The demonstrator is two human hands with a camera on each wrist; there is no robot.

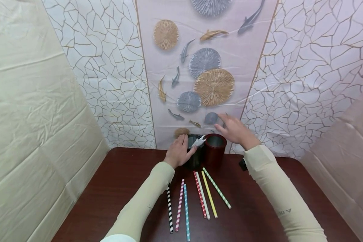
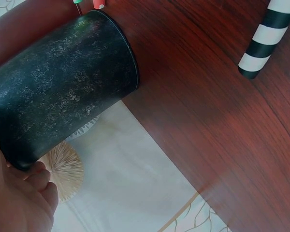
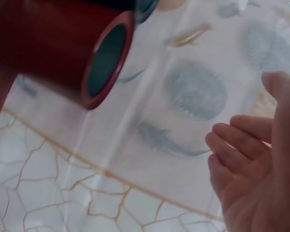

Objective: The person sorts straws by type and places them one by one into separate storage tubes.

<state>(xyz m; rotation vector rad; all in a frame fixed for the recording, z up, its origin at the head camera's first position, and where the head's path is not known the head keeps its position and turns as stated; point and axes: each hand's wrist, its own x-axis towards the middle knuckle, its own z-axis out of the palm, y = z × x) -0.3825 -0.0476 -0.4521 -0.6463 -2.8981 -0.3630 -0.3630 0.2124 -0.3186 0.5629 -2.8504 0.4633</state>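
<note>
At the back of the table stand a black cup (image 1: 195, 162) and, right beside it, an empty dark red cup (image 1: 215, 153). My left hand (image 1: 177, 151) grips the black cup near its rim, thumb in front and fingers round the left side. A crumpled white piece of paper or tissue (image 1: 198, 142) pokes out of the black cup's mouth. My right hand (image 1: 237, 131) hovers in the air above and right of the red cup, fingers apart and holding nothing. In the right wrist view its palm faces the red cup (image 3: 63, 53), without touching it.
Several patterned paper straws lie in front of the cups, among them a black-striped straw (image 1: 170, 210), a yellow straw (image 1: 209, 195) and a green-striped straw (image 1: 217, 188). A small black object (image 1: 243, 164) sits by the right sleeve. Patterned cloth (image 1: 169, 111) hangs behind the table.
</note>
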